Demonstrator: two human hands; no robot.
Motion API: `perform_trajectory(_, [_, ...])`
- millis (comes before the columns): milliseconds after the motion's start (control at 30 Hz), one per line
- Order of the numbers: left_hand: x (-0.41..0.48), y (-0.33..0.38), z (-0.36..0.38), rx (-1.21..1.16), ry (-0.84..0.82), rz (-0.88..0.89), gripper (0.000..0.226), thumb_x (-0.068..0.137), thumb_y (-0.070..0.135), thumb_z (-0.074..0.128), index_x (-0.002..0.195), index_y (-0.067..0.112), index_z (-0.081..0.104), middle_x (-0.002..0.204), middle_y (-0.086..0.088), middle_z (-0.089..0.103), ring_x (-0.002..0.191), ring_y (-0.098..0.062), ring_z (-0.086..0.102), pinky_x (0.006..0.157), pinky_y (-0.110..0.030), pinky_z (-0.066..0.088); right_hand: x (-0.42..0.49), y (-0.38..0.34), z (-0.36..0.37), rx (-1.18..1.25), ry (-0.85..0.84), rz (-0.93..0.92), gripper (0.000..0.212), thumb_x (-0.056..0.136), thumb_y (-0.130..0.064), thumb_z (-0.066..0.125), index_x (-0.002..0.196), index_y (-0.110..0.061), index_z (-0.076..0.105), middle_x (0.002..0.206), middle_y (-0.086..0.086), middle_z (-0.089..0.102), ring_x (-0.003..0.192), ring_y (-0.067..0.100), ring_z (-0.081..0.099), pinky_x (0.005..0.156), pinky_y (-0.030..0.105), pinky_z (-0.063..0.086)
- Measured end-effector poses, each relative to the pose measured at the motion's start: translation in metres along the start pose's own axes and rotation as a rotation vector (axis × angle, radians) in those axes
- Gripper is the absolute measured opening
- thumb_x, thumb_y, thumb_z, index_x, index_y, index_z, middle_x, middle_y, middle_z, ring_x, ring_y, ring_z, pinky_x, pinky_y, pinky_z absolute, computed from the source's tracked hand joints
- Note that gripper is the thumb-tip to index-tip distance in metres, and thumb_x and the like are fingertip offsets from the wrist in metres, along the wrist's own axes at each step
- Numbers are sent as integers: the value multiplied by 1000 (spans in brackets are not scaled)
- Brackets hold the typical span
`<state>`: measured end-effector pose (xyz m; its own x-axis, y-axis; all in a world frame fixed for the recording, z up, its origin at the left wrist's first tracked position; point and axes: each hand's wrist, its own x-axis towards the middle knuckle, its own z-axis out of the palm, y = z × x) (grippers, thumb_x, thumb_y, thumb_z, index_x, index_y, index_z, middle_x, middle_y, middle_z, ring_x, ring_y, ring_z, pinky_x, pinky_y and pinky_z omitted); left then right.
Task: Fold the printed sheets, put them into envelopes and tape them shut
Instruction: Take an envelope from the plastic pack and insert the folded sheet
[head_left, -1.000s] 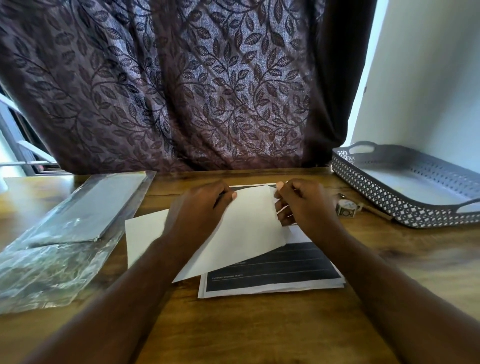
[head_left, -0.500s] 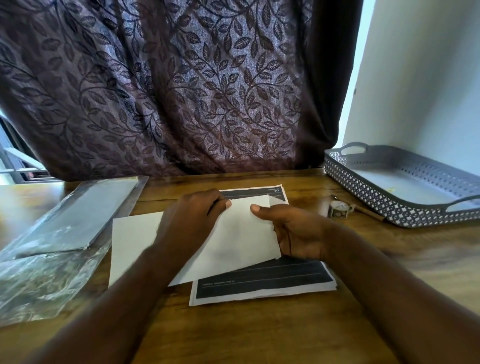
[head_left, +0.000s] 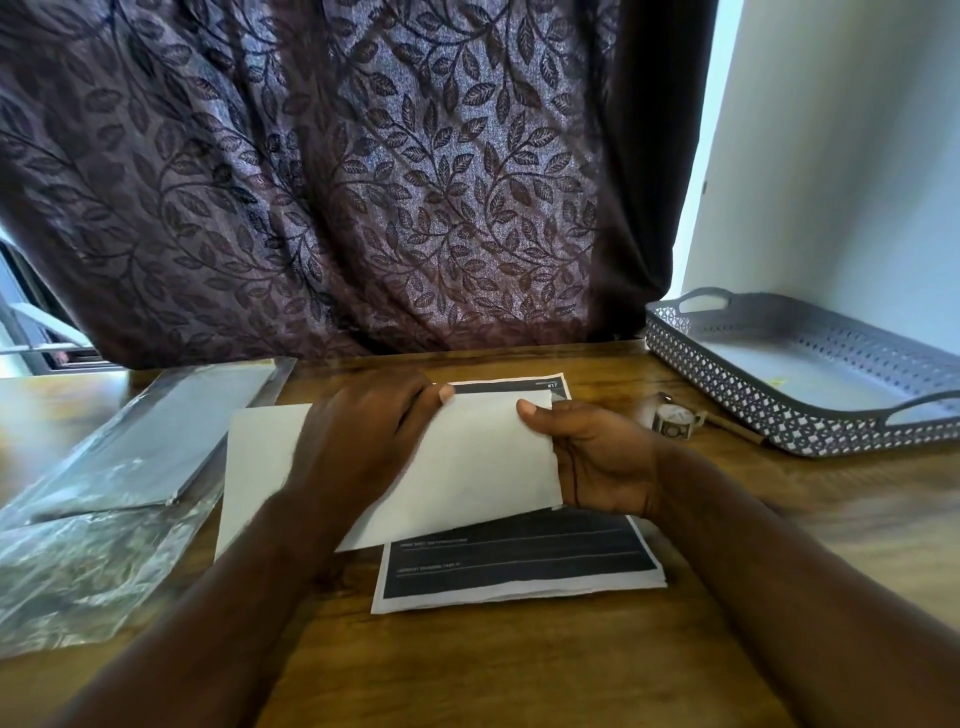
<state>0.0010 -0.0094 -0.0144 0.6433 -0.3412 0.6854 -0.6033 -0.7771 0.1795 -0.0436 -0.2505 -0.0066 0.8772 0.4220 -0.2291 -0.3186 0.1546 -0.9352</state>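
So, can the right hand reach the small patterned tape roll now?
Probably yes: the right hand is close to the small patterned tape roll with bare wooden table between, but it holds the flat white paper and must release it.

Purple leaf-patterned curtain, pale wall, wooden table, daylight

Likely a room in a home: a heavy purple leaf-patterned curtain hangs at twelve o'clock behind a wood-grain counter. A window frame shows at ten o'clock. At two o'clock a plain white wall rises above a grey plastic tray.
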Motion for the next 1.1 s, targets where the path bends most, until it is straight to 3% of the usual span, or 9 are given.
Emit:
perform_trajectory(167, [-1, 4, -8, 148, 3, 129, 58, 96, 68, 31, 120, 27, 64, 120, 5, 67, 113, -20, 59, 100, -46, 38, 2, -1, 0, 44, 39, -58, 40, 96, -36, 51, 131, -18, 61, 127, 16, 68, 115, 34, 65, 94, 48, 55])
perform_trajectory(267, [0, 3, -10, 152, -139, 206, 85, 79, 87, 40, 145, 33, 42, 145, 7, 51, 132, -16, 45, 111, -43, 30, 3, -2, -1, 61, 108, -108, 39, 99, -33, 51, 132, -13, 59, 123, 17, 70, 109, 33, 69, 94, 49, 56])
perform_trajectory(400, [0, -2, -10, 165, -297, 293, 122, 61, 96, 51, 158, 34, 11, 161, 9, 25, 146, -14, 24, 121, -44, 13, 4, -4, -5, 42, 158, -141, 36, 100, -33, 52, 129, -14, 59, 120, 17, 71, 110, 34, 68, 101, 53, 50])
perform_trajectory(567, [-1, -7, -8, 242, -308, 307, 134, 58, 98, 50, 159, 28, -4, 165, 2, 17, 148, -20, 22, 121, -41, 6, 3, -4, -6, 61, 151, -162, 35, 100, -32, 52, 131, -17, 58, 122, 15, 71, 113, 33, 67, 100, 52, 51])
perform_trajectory(733, [-1, -9, -9, 291, -287, 305, 134, 59, 91, 55, 159, 28, -8, 159, -3, 28, 144, -26, 31, 120, -55, 19, 1, -8, -9, 115, 129, -192, 29, 99, -30, 51, 121, -15, 64, 112, 13, 75, 96, 27, 74, 81, 43, 61])
perform_trajectory(967, [0, -12, -8, 327, -266, 322, 129, 61, 80, 62, 160, 29, -4, 156, -3, 32, 139, -27, 36, 117, -54, 24, -1, -8, -11, 131, 79, -166, 42, 87, -38, 56, 115, -12, 73, 118, 16, 73, 100, 28, 73, 86, 43, 59])
perform_trajectory(1033, [1, -12, -7, 324, -240, 352, 126, 62, 77, 62, 160, 28, 0, 154, -4, 35, 137, -28, 38, 116, -55, 25, -1, -7, -13, 139, 21, -159, 49, 83, -47, 68, 115, -11, 76, 125, 17, 69, 108, 31, 71, 91, 46, 58])
perform_trajectory(1100, [0, -11, -6, 309, -212, 360, 126, 62, 77, 63, 160, 26, 4, 152, -6, 37, 136, -30, 39, 116, -57, 23, -2, -7, -15, 148, -63, -165, 66, 66, -47, 88, 120, -12, 74, 132, 19, 65, 113, 33, 68, 95, 48, 56])
